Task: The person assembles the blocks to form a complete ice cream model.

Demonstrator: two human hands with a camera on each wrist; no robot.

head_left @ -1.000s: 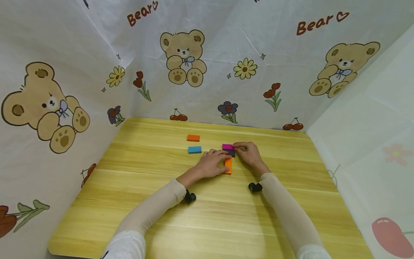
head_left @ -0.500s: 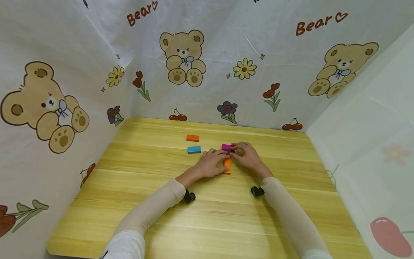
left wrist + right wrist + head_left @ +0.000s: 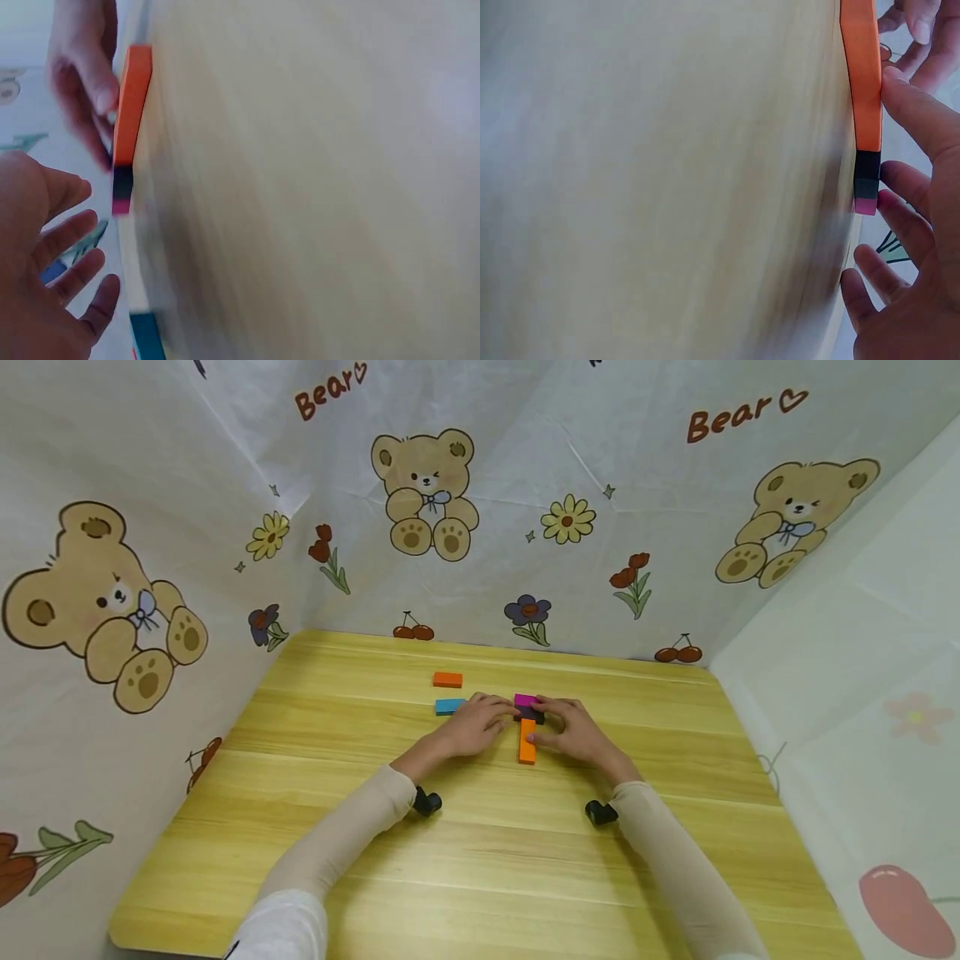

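Observation:
An orange block [image 3: 527, 753] lies lengthwise on the table, its far end against a dark block [image 3: 528, 714] set crosswise. Directly behind the dark one sits a magenta block [image 3: 523, 700]. My right hand [image 3: 576, 732] is at the right side of this row; its thumb [image 3: 904, 97] touches the orange block, and its fingers lie along the dark and magenta ones. To the left, my left hand [image 3: 474, 727] has its fingers spread and holds nothing. In the left wrist view a small gap separates it from the orange block [image 3: 133, 105]. Its fingers partly cover a blue block [image 3: 447, 707].
A second orange block [image 3: 447, 680] lies behind the blue one. The wooden table [image 3: 480, 877] meets a white printed cloth [image 3: 480, 585] at its back and sides. A black device [image 3: 427, 802] is on my left wrist and another [image 3: 601, 812] on my right.
My left hand has let go of the orange block and moved left, over the blue one's edge. My right thumb has come down toward me onto the orange block's side.

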